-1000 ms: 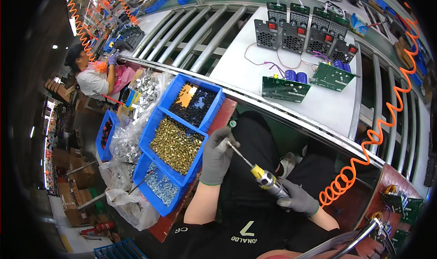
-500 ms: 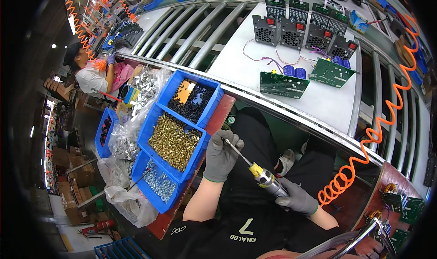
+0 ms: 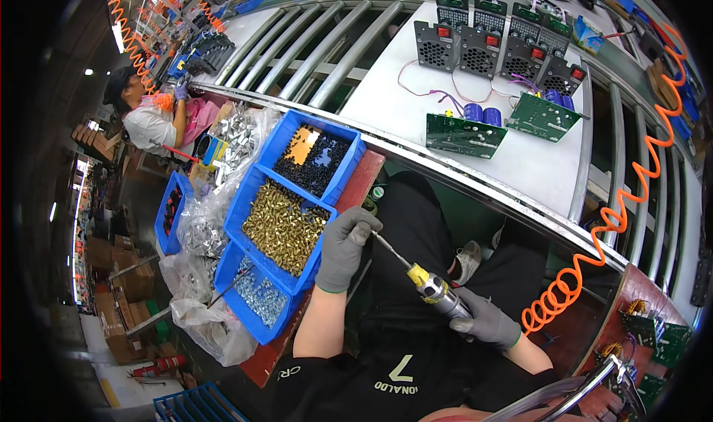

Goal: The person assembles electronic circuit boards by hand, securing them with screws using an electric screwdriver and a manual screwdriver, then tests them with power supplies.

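My right hand [image 3: 486, 323], in a grey glove, grips the body of a powered screwdriver [image 3: 429, 287] with a yellow collar, held over my lap. Its long bit points up-left to my gloved left hand [image 3: 344, 245], whose fingers are pinched shut around the bit's tip [image 3: 376, 234]; whether a screw is between them cannot be told. The left hand hovers just right of a blue bin of brass-coloured screws [image 3: 284, 227]. An orange coiled air hose [image 3: 594, 266] runs from near the tool up to the right.
A blue bin of black parts [image 3: 316, 155] and one of silvery screws [image 3: 261, 297] flank the brass bin. On the white conveyor board [image 3: 520, 166] lie two green circuit boards [image 3: 466, 134] and several black fan units [image 3: 475, 51]. Another person [image 3: 152, 118] works at far left.
My left hand has slid slightly along the bit toward its tip and the view has shifted a little; the right hand keeps its grip on the screwdriver.
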The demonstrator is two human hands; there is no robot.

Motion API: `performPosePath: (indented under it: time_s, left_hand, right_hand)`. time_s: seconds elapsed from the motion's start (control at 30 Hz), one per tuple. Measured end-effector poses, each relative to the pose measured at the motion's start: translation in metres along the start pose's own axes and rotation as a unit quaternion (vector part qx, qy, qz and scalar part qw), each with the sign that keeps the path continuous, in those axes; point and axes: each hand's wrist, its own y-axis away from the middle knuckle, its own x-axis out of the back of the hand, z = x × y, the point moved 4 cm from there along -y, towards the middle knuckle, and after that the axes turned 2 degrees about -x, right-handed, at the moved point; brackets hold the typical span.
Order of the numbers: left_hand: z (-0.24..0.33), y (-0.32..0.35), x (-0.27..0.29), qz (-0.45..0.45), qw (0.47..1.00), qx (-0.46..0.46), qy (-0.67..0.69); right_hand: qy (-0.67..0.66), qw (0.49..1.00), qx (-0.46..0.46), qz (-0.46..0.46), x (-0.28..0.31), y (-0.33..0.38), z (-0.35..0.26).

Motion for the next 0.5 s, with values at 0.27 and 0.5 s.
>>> performPosePath:
  time_s: [0.27,0.5]
  left_hand:
    - [-0.002,0.017,-0.005,-0.041,0.984,0.058,0.165]
    - [0.06,0.078,0.154,0.1,0.976,0.158,-0.109]
  right_hand:
    - [-0.019,0.998,-0.014,-0.052,-0.001,-0.009,0.0]
    - [-0.081,0.994,0.003,-0.068,-0.003,-0.014,-0.007]
